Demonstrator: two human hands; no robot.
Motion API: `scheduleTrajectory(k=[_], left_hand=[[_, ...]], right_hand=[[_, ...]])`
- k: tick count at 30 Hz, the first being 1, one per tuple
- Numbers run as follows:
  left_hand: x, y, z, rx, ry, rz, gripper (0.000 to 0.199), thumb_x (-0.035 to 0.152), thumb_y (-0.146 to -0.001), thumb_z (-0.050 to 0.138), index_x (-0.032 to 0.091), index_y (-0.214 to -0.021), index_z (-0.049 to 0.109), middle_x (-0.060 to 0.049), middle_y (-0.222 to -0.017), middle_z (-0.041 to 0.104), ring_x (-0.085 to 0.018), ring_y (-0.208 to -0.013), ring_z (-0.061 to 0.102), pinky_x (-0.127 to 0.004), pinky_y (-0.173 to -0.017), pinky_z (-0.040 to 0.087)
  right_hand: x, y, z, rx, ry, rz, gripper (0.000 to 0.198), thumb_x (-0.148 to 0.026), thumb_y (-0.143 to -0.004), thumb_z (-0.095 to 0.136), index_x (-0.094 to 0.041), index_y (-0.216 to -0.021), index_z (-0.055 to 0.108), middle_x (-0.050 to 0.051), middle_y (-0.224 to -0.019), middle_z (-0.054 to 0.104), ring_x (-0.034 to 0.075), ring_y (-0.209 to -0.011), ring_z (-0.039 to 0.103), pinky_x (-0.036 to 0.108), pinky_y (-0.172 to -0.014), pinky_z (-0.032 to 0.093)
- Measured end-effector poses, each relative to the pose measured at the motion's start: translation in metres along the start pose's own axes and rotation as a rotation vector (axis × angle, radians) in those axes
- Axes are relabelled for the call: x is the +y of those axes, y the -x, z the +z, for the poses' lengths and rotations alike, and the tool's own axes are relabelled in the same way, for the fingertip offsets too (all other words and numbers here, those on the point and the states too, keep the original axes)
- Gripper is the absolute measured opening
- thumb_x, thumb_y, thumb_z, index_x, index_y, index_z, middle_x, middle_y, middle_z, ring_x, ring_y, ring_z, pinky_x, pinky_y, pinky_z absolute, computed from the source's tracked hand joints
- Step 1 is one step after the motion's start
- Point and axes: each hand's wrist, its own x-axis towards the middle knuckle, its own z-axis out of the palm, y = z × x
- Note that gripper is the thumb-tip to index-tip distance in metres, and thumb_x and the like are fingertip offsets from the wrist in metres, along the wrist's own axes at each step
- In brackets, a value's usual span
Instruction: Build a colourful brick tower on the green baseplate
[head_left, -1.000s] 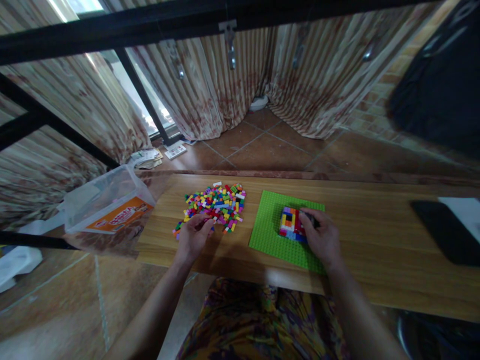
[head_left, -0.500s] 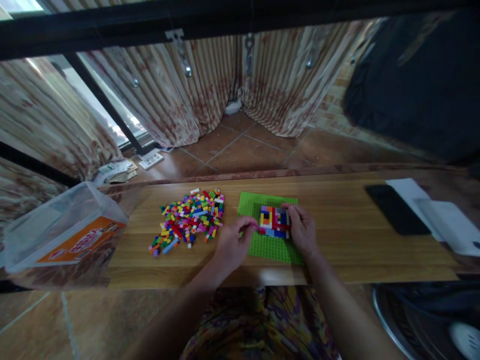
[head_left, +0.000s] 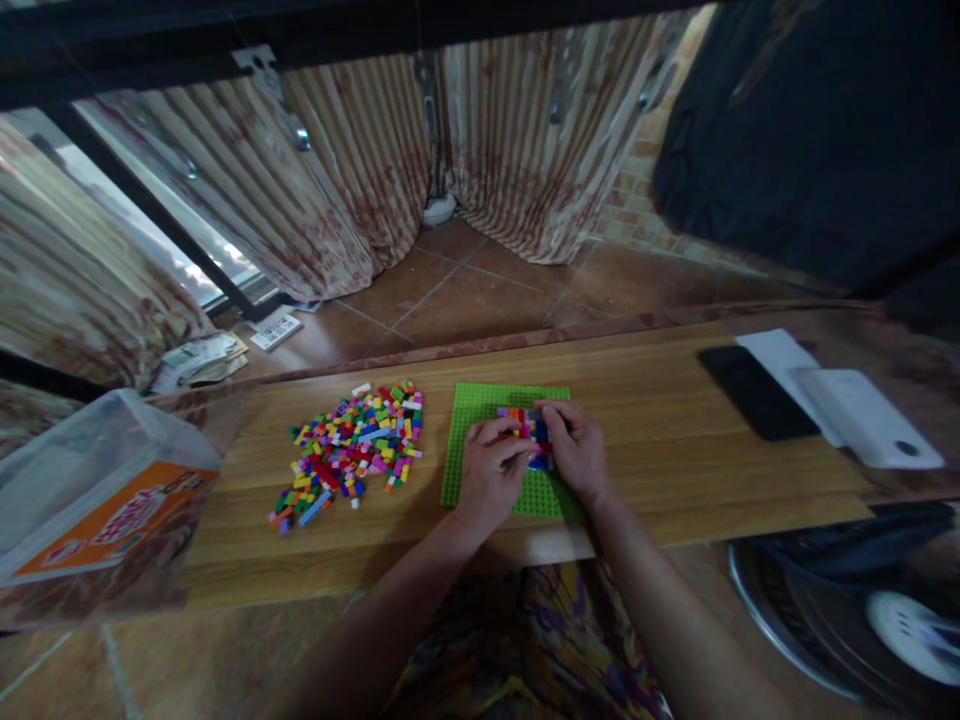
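Near the table's middle lies a green baseplate (head_left: 463,440), bearing a low block of multicoloured toy bricks (head_left: 538,432). My left hand (head_left: 491,475) reaches over the block from the left, thumb and fingers closed in a pinch at its top. A pink brick was between those fingertips a moment ago; now they mostly hide it. Around the right side of the block my right hand (head_left: 579,450) is closed, thumb and fingers against its edge. Much of the block is covered by both hands.
A loose heap of coloured bricks (head_left: 360,445) spreads over the wooden table (head_left: 652,440) at left. Beyond it stands a clear plastic box (head_left: 97,480) with an orange label. A black flat object (head_left: 757,392) and a white phone-like object (head_left: 870,415) lie at the right.
My left hand has moved right with the pink brick, from beside the block to over its top. My right hand stays at the block's right side. The camera view has shifted slightly.
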Motion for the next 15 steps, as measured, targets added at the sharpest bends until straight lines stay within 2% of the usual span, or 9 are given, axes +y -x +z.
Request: scheduleTrajectory(k=[15], left_hand=[[-0.005, 0.0016, -0.0007, -0.002, 0.007, -0.028, 0.009, 0.022, -0.086, 0.067, 0.025, -0.084, 0.076, -0.005, -0.108, 0.067, -0.02, -0.103, 0.058, -0.041, -0.095, 0.045]], right_hand=[[0.0066, 0.0008, -0.0002, 0.0, 0.049, -0.028, 0.029, -0.042, -0.09, 0.052, -0.022, -0.095, 0.072, 0.008, -0.096, 0.072, 0.022, -0.093, 0.065, 0.04, -0.087, 0.05]])
